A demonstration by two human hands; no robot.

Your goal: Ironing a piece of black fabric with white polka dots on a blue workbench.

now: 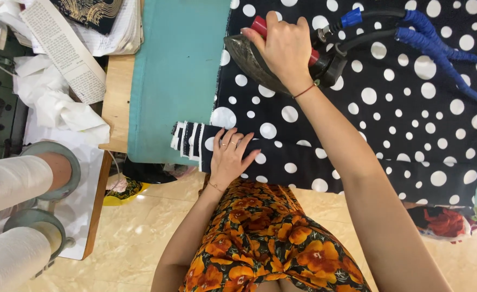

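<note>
A black fabric with white polka dots (411, 124) is spread over the teal ironing surface (168, 81). My right hand (284, 46) grips the red handle of a dark metal iron (249, 59) resting on the fabric at the top. A blue-wrapped cord (438, 48) runs from the iron toward the right. My left hand (230, 157) lies flat, fingers spread, on the folded near edge of the fabric, beside its layered left end (187, 141).
Two large white thread cones (16, 184) on grey bases stand at the left. White cloth scraps (60, 103), printed paper and a sewing machine fill the upper left. A wooden table edge (116, 97) borders the teal surface. Beige tiled floor lies below.
</note>
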